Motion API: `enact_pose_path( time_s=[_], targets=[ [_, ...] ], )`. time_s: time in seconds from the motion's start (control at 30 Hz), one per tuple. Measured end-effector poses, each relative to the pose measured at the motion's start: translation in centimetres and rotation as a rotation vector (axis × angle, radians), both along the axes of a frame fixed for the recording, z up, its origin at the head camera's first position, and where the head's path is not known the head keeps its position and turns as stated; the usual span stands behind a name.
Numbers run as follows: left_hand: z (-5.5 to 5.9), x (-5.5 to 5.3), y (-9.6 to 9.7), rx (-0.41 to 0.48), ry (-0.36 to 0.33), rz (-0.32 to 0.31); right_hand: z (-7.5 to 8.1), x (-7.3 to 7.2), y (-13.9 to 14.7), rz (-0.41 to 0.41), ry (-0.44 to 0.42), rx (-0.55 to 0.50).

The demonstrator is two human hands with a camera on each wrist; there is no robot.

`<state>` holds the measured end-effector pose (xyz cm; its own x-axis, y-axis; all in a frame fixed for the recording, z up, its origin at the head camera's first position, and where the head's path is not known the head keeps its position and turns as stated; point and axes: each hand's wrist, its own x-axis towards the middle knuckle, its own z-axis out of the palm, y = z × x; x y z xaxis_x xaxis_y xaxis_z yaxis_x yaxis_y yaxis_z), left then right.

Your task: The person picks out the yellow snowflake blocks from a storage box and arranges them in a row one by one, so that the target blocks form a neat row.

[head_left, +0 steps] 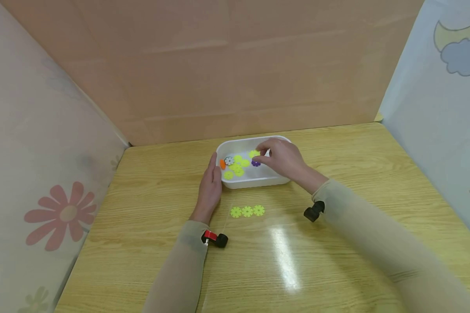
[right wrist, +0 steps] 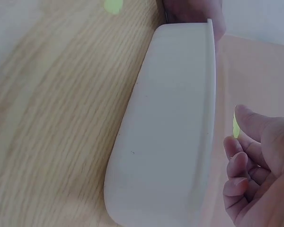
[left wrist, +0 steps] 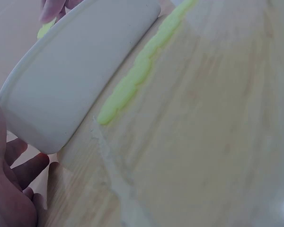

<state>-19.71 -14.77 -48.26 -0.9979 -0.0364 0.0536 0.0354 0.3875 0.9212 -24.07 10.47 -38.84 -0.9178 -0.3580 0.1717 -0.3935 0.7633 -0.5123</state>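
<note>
In the head view my right hand (head_left: 283, 157) is over the right part of a white plastic tray (head_left: 254, 181). Between its thumb and forefinger it pinches a yellow notched disc (right wrist: 235, 125), seen edge-on in the right wrist view, above the tray's rim. My left hand (head_left: 210, 187) rests against the tray's left end, fingers stretched along the outside wall. Inside the tray lie several yellow notched discs (head_left: 238, 167), a white one (head_left: 229, 161), an orange one (head_left: 223, 164) and a purple one (head_left: 256, 163) below the right fingertips.
Three yellow discs (head_left: 247, 211) lie in a row on the wooden table (head_left: 149, 226), in front of the tray. A brown panel (head_left: 235, 74) stands behind the table, with patterned white walls on both sides. A narrow shiny strip (left wrist: 120, 184) crosses the tabletop.
</note>
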Motion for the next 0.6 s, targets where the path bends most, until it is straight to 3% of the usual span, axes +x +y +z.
enact_pose_path(
  time_s=[0.6],
  targets=[
    [-0.1,0.0,-0.1,0.008,0.022,-0.006,0.2,5.0,2.7,0.094,0.086,-0.026]
  ],
)
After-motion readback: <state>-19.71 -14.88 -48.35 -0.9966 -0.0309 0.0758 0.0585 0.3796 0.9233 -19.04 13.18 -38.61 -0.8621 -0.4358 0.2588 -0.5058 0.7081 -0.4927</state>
